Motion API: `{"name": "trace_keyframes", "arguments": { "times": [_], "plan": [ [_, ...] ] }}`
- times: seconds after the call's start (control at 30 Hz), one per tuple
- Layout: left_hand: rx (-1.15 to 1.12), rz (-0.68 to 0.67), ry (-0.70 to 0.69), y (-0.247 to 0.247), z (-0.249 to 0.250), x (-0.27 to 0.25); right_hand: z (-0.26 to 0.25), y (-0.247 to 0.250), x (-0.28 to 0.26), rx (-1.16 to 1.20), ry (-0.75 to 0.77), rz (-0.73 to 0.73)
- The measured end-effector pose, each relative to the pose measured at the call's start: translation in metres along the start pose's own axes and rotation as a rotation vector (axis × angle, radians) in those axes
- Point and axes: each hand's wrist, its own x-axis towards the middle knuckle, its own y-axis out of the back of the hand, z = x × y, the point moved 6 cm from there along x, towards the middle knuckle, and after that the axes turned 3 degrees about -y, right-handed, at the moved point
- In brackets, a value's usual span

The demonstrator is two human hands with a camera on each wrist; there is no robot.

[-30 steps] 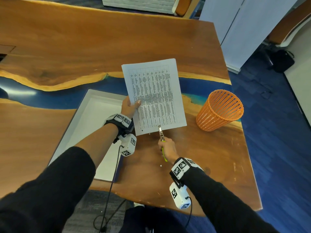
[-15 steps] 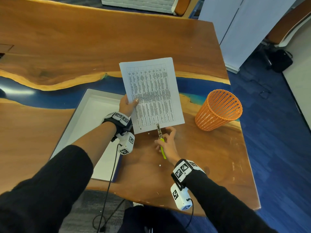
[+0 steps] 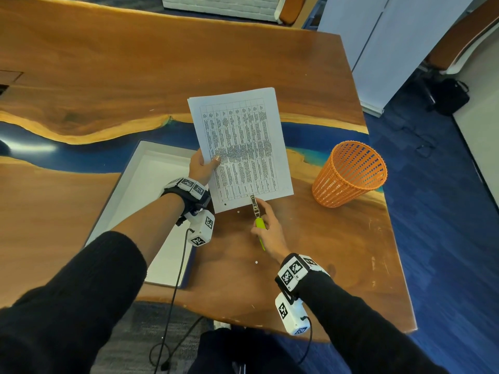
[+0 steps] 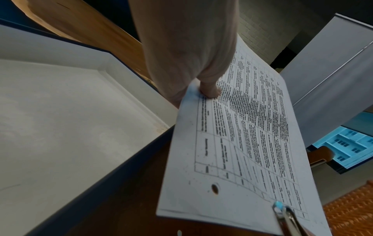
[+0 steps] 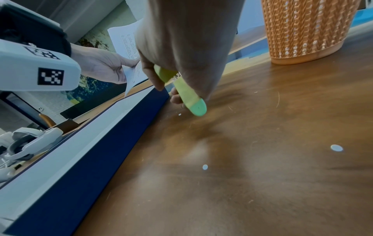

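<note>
A printed sheet of paper [image 3: 243, 147] with a table on it is held up over the wooden table [image 3: 310, 252]. My left hand [image 3: 201, 167] pinches its left edge, thumb on top [image 4: 210, 91]. One punched hole [image 4: 215, 188] shows near the sheet's lower left corner. My right hand [image 3: 270, 230] holds a hole punch [image 3: 255, 209] with green handles [image 5: 187, 94]. Its metal head [image 4: 286, 218] sits over the middle of the sheet's bottom edge. The index finger lies stretched beside the head.
A shallow white tray [image 3: 129, 201] with navy sides lies under my left wrist. An orange mesh basket [image 3: 349, 175] stands to the right of the paper. Small white paper dots [image 5: 336, 148] lie on the table near my right hand.
My right hand has loosened from a tight squeeze on the punch handles and its index finger has stretched out. The punch head stays at the paper's bottom edge. The paper has barely moved.
</note>
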Motion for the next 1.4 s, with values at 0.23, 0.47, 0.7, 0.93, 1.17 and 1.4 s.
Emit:
{"name": "trace_keyframes", "arguments": {
  "times": [0.23,0.47,0.7,0.93,1.17,1.4],
  "plan": [
    [-0.001,0.011,-0.013,0.005,0.003,-0.002,-0.003,0.0,0.0,0.047,0.007,-0.005],
    [0.006,0.013,0.002,0.015,0.003,-0.001,0.009,0.01,0.005,0.054,-0.091,0.036],
    [0.026,0.015,0.01,0.022,0.004,-0.001,0.01,0.018,0.005,0.098,-0.187,0.038],
    [0.023,0.001,0.016,0.02,0.004,-0.003,0.017,0.021,0.012,-0.004,-0.218,0.083],
    [0.018,-0.008,0.021,0.018,0.004,-0.004,0.015,0.025,0.014,-0.086,-0.204,0.133],
    [0.025,-0.005,0.023,0.016,0.003,-0.005,0.016,0.027,0.016,-0.129,-0.206,0.161]
  ]
}}
